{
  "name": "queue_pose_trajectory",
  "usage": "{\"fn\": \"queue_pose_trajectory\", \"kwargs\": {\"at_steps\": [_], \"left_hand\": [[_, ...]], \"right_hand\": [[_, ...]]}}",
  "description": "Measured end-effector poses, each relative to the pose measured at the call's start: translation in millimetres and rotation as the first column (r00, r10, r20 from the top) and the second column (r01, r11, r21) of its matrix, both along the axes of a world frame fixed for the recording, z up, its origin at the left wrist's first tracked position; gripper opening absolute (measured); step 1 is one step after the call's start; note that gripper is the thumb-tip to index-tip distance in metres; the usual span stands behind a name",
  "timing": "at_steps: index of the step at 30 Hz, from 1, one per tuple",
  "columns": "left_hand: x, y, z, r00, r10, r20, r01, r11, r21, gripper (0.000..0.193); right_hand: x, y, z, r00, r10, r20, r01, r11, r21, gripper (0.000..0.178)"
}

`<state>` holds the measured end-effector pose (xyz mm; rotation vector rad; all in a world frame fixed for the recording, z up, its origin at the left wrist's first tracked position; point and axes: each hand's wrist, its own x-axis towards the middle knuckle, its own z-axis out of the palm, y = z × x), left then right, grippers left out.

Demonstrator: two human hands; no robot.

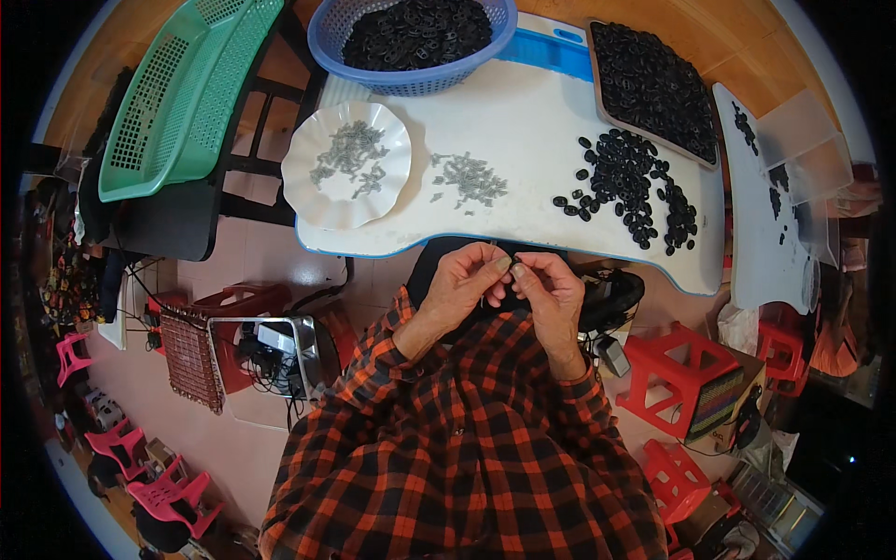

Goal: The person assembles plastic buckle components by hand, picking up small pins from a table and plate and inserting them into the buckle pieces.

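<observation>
Just off the near edge of the white table (532, 103), my left hand (467, 285) and my right hand (551, 294) meet with thumbs and forefingers pinched. Between the fingertips shows a bit of a small black piece (513, 262), mostly covered by the fingers. Loose black oval pieces (627, 182) lie in a spread heap on the table at the right. Small translucent grey pieces (471, 180) form a thinner heap left of the middle. More of these lie in a white scalloped dish (397, 140) at the table's left end.
At the back stand a blue basket (322, 42) of black pieces and a tray (656, 142) heaped with them. A green basket (140, 177) rests on a black table at left. Red stools (667, 373) flank me at right, and a second white table (761, 252) adjoins.
</observation>
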<state>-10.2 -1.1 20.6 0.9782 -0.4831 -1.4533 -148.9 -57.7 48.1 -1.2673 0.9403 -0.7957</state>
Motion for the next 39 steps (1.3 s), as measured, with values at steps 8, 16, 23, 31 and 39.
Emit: {"fn": "queue_pose_trajectory", "kwargs": {"at_steps": [8,16,23,31,39], "left_hand": [[-1,-1,2,0.998,-0.013,-0.057,0.013,1.000,0.010,0.020],[1,-4,-2,1.000,-0.012,0.019,0.012,1.000,0.001,0.017],[-3,-11,1,1.000,-0.002,0.015,0.002,1.000,0.008,0.018],[-10,-29,12,0.935,-0.097,0.342,0.101,0.995,0.006,0.018],[-17,-59,4,0.566,0.225,0.793,0.052,0.950,-0.307,0.011]], "right_hand": [[-1,0,2,0.999,-0.030,-0.041,0.032,0.999,0.030,0.013],[2,3,3,0.999,-0.021,-0.029,0.019,0.999,-0.039,0.015],[-2,-1,-1,0.999,-0.037,0.025,0.037,0.999,0.016,0.015],[-12,-7,-9,0.992,-0.124,0.033,0.125,0.992,-0.007,0.009],[-18,-16,-9,0.969,-0.233,-0.079,0.229,0.972,-0.060,0.013]]}}
